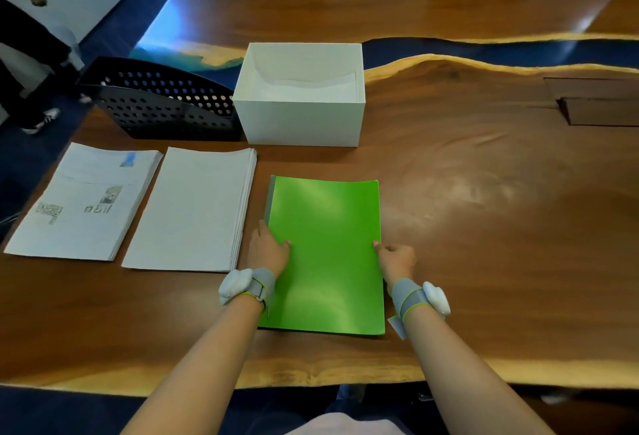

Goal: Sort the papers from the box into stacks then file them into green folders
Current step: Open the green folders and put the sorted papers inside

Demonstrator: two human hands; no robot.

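Item, dial centre: one green folder [326, 254], closed, is being kept flat on the table [501, 209] directly in front of the person, spine toward 9 o'clock, opening edge toward 3 o'clock. The left hand [268, 248] is being laid along the spine edge, fingers stretched toward 12 o'clock and thumb resting on the cover, apparently so that the folder is being steadied against sliding; whether the fingertips are tucked beneath cannot be told. The right hand [396, 258] is being curled at the opening edge, the cover's rim being pinched between thumb and forefinger, judged to be in readiness for the cover to be lifted. Item, at 9 o'clock, just beside the folder: a blank-topped stack [193, 209] is being kept squared within easy reach for filing. Item, further out at 9 o'clock: a printed stack [86, 203], bearing small pictures and a code mark, is being kept apart so that the two sorts are not being mixed. Item, at 12 o'clock: a white box [304, 120], open-topped, in which sheets [311, 87] are being left, so sorting is judged unfinished or paused. Item, at 11 o'clock, touching the box: a black perforated rack [162, 106], nothing being seen in it, probably being reserved for filled folders. Filing is judged to be only beginning.
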